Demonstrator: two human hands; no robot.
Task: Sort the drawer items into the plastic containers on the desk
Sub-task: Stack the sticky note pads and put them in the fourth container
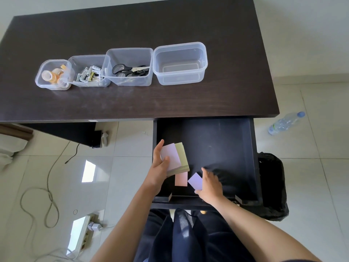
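Right hand grips lilac pad | left hand holds pad stack

Pastel note pads in open drawer

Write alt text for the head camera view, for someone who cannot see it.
A person gathers sticky note pads from an open dark drawer: the left hand holds a pink and green stack, the right hand a lilac pad. On the desk stand four clear containers; the rightmost is empty.
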